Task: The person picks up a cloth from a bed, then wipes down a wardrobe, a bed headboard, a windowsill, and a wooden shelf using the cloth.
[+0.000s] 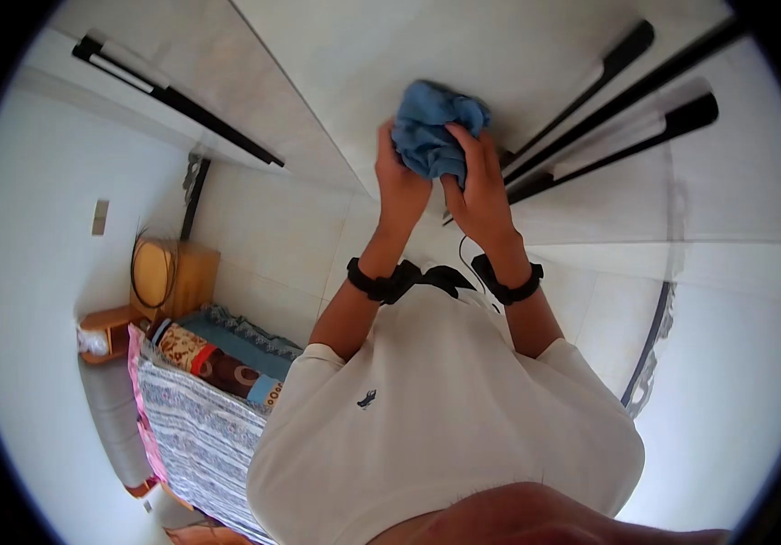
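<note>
A crumpled blue cloth (pixel 436 127) is bunched between my two hands in front of a pale cabinet door (pixel 336 54). My left hand (pixel 399 182) grips the cloth from its left side, the fingers partly hidden behind it. On the right side, my right hand (pixel 478 186) is closed on the same cloth, with its fingers bent over the front. Whether the cloth touches the door surface I cannot tell. Long black handles (pixel 604 68) run along the doors just right of my right hand.
Another black handle (pixel 181 104) is on the door at the left. Behind on the left are a bed with striped bedding (pixel 199 427) and a wooden bedside cabinet (pixel 195 272). Pale floor tiles (pixel 268 227) lie below. A thin dark cable (pixel 469 254) hangs near my right wrist.
</note>
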A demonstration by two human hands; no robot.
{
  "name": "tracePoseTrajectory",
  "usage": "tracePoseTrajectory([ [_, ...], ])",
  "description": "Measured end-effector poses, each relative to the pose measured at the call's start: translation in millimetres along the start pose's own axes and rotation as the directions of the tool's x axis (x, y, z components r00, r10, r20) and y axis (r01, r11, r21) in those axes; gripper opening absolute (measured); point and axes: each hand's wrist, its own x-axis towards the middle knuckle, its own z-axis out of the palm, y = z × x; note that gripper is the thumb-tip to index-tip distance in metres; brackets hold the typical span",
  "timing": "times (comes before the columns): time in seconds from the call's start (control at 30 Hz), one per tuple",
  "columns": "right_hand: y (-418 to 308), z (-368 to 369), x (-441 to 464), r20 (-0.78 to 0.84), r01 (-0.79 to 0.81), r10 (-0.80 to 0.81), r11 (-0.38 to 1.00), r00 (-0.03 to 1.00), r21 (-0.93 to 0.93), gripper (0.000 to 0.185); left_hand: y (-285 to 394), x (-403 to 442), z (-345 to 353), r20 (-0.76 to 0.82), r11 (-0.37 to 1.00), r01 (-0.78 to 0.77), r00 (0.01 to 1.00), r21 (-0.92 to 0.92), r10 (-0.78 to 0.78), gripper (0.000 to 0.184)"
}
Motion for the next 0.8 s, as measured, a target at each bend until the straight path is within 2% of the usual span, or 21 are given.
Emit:
tracePoseTrajectory([
  [0.03, -2, 5, 1, 0.035, -0.039, 0.037, 0.998, 0.999, 0.057, 0.052, 17, 12, -2, -0.038, 0.989, -0.108, 0.994, -0.103, 0.105, 0.049],
  [0.07, 1, 5, 3, 0.059, 0.024, -0.026, 0.999, 0.998, 0.036, 0.048, 36, 25, -2, -0.083, 0.957, -0.214, 0.976, -0.198, 0.201, 0.050],
  [0.13, -6, 5, 19, 0.047, 0.019, -0.023, 0.995, 0.999, 0.096, 0.047, 59, 51, -14, 0.107, 0.876, -0.471, 0.870, -0.101, 0.480, 0.055],
  [0.17, -10, 4, 30, 0.020, 0.017, -0.020, 0.991, 1.000, 0.132, 0.047, 77, 57, -15, 0.096, 0.876, -0.476, 0.871, -0.079, 0.482, 0.055],
  [0.23, -9, 5, 42, 0.016, 0.075, -0.079, 0.981, 0.997, 0.176, 0.045, 103, 64, -14, 0.309, 0.897, -0.442, 0.855, 0.013, 0.417, 0.044],
  [0.27, -6, 11, 44, 0.015, 0.037, -0.043, 0.963, 0.999, 0.266, 0.044, 95, 66, -11, 0.297, 0.892, -0.450, 0.857, 0.036, 0.420, 0.044],
  [0.3, -2, 18, 43, 0.022, -0.004, -0.005, 0.935, 1.000, 0.355, 0.042, 76, 69, -5, 0.347, 0.754, -0.588, 0.800, 0.293, 0.489, 0.048],
  [0.33, 4, 25, 41, 0.072, -0.074, 0.049, 0.913, 0.996, 0.402, 0.044, 58, 67, -3, 0.419, 0.533, -0.671, 0.740, 0.515, 0.527, 0.053],
  [0.37, 8, 31, 37, 0.085, -0.063, 0.030, 0.905, 0.996, 0.422, 0.044, 44, 62, -5, 0.408, 0.520, -0.662, 0.746, 0.540, 0.526, 0.053],
  [0.43, 17, 45, 22, 0.294, -0.357, 0.245, 0.829, 0.924, 0.431, 0.045, 10, 47, -13, 0.179, 0.813, -0.342, 0.940, 0.471, 0.292, 0.055],
  [0.47, 27, 56, 15, 0.307, -0.359, 0.237, 0.822, 0.922, 0.441, 0.045, -11, 41, -17, 0.170, 0.808, -0.333, 0.943, 0.486, 0.287, 0.055],
  [0.53, 48, 78, -2, 0.570, -0.645, 0.390, 0.677, 0.723, 0.355, 0.044, -50, 34, -26, -0.034, 0.792, -0.142, 0.979, 0.594, 0.200, 0.058],
  [0.57, 58, 90, -12, 0.572, -0.642, 0.386, 0.680, 0.724, 0.354, 0.044, -57, 31, -28, -0.038, 0.792, -0.141, 0.978, 0.594, 0.203, 0.058],
  [0.63, 73, 109, -21, 0.492, -0.504, 0.285, 0.766, 0.823, 0.399, 0.047, -49, 31, -27, -0.104, 0.696, 0.018, 0.991, 0.718, 0.081, 0.065],
  [0.67, 78, 117, -24, 0.505, -0.513, 0.256, 0.715, 0.824, 0.475, 0.048, -37, 32, -29, -0.096, 0.654, 0.015, 0.991, 0.757, 0.089, 0.059],
  [0.7, 77, 119, -17, 0.506, -0.506, 0.250, 0.725, 0.826, 0.467, 0.048, -25, 44, -33, -0.105, 0.662, 0.016, 0.990, 0.750, 0.095, 0.059],
  [0.77, 64, 115, -1, 0.615, -0.736, 0.408, 0.312, 0.674, 0.600, 0.049, -6, 58, -43, -0.030, 0.683, -0.133, 0.975, 0.718, 0.222, 0.051],
  [0.8, 38, 111, 15, 0.466, -0.629, 0.461, 0.309, 0.755, 0.714, 0.050, 5, 72, -51, 0.004, 0.658, -0.229, 0.946, 0.717, 0.325, 0.044],
])
